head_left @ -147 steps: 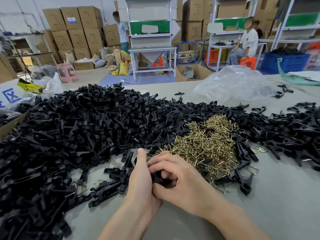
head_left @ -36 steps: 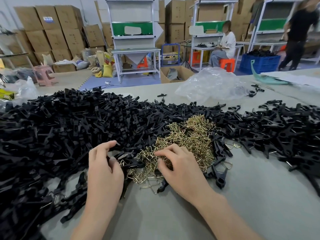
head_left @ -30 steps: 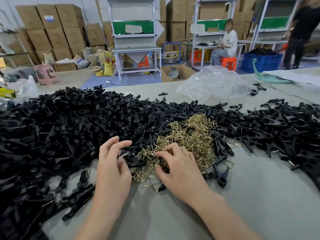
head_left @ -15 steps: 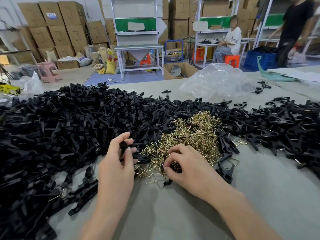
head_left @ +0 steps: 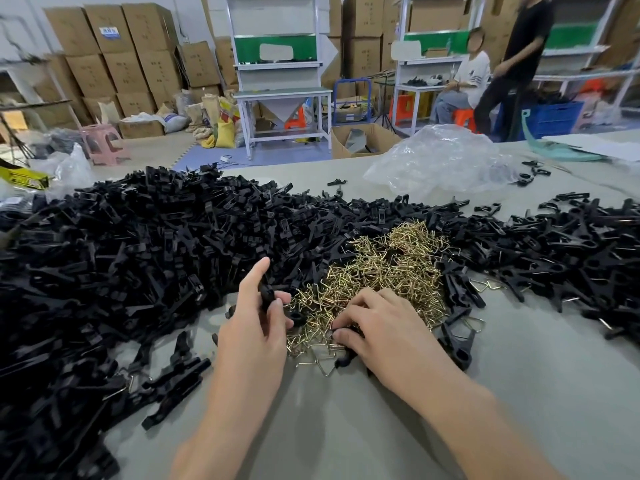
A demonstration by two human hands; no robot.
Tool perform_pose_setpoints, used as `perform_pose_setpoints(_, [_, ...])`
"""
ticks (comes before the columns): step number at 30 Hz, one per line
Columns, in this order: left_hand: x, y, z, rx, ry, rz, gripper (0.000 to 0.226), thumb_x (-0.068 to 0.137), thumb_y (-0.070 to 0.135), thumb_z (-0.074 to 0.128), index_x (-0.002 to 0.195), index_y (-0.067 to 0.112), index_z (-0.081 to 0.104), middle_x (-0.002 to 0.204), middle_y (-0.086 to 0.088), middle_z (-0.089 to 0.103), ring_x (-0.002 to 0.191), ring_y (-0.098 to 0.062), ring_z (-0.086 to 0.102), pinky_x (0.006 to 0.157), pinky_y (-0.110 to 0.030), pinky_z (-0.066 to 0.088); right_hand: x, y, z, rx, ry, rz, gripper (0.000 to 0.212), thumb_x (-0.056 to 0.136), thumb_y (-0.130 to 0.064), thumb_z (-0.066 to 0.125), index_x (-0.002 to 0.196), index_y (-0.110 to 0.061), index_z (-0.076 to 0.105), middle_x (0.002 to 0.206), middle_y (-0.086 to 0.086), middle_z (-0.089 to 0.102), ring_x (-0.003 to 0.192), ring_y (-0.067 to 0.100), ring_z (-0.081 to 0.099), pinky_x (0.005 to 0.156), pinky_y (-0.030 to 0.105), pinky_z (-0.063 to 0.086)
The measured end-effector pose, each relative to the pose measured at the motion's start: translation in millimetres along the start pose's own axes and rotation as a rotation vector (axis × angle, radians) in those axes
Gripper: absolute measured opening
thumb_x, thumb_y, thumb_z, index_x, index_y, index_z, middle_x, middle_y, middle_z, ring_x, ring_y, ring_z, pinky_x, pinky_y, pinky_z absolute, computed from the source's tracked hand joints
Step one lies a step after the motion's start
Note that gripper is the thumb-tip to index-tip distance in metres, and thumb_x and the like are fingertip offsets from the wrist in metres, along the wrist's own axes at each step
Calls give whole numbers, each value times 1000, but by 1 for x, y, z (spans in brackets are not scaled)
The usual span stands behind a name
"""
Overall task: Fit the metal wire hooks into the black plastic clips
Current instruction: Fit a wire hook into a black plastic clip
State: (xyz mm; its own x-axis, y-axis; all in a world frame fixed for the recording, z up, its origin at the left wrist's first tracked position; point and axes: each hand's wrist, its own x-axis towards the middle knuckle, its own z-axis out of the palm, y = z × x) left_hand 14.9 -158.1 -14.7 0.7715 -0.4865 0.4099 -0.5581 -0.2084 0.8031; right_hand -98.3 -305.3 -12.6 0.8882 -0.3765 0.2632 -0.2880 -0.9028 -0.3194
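A person's two bare hands work at the near edge of a heap of brass wire hooks (head_left: pixel 381 268) on a grey table (head_left: pixel 346 434). The left hand (head_left: pixel 252 330), just left of the heap, pinches one black plastic clip (head_left: pixel 266 294) between thumb and fingers, with its long axis pointing up and away from the person. The right hand (head_left: pixel 384 327) rests on the heap's near edge with its fingers curled down into the hooks. Whether it grips one cannot be told. The hooks lie directly under this nearer hand, just right of the held clip. Loose black clips (head_left: pixel 138 254) surround the heap to the left, right and beyond.
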Motion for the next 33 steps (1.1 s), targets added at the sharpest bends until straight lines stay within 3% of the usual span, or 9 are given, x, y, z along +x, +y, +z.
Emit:
perform_pose_setpoints(4, [0,-1,2,13,-6,5,63,102,19,52,142,57,23,99,27,66,83,0,67,67,-20,49,-2,2,-1,18,63,-67,24,100,-49,50,114,-36,64,120,-22,51,122,2,35,112,19,17])
perform_pose_setpoints(8, [-1,-2,4,-13,-11,-4,62,100,23,56,151,41,27,94,28,67,84,3,67,72,-7,46,-3,-8,-9,446,184,27,18,97,-51,53,108,-40,61,108,-27,61,107,-14,50,92,6,35])
perform_pose_setpoints(13, [-3,3,5,-56,-33,18,25,97,35,57,120,43,58,87,22,71,80,-2,70,78,-32,59,1,-15,-15,1036,237,135,14,97,-35,64,104,-23,65,97,-5,75,92,10,70,86,25,56])
perform_pose_setpoints(17, [-7,12,8,-154,-93,21,21,98,38,56,100,59,60,71,7,70,64,-18,67,68,-44,59,7,-16,-18,1433,221,274,21,91,-31,67,98,-12,62,82,2,71,71,19,70,64,32,61])
perform_pose_setpoints(21, [-11,16,15,-185,-144,44,13,99,39,51,98,45,62,59,0,58,50,-7,50,50,-29,43,11,-13,-16,1561,194,386,29,79,-36,73,94,-13,61,65,0,59,50,11,55,44,22,49])
perform_pose_setpoints(25, [-13,20,17,-275,-197,-18,25,102,33,46,110,50,62,59,15,57,53,-1,49,51,-12,39,15,-9,-12,1705,167,374,39,74,-33,74,107,-13,75,65,-3,59,58,7,58,56,22,56])
perform_pose_setpoints(28, [-12,18,18,-359,-189,-115,35,106,27,41,113,52,64,60,9,60,58,-8,58,67,-28,53,16,-8,-8,1773,132,355,25,79,-19,69,100,-11,80,74,1,66,71,8,65,71,24,60])
perform_pose_setpoints(30, [-9,18,17,-400,-161,-151,33,106,23,42,109,43,68,60,6,60,59,-11,59,66,-39,56,16,-9,-8,1837,109,350,26,78,-10,67,101,-7,78,81,5,69,76,11,69,75,26,61])
perform_pose_setpoints(33, [-6,20,15,-496,-137,-193,28,104,14,48,109,31,70,66,6,64,62,-8,62,57,-24,54,15,-11,-9,1864,65,329,28,77,-6,67,103,-6,77,88,10,73,86,16,73,80,28,61])
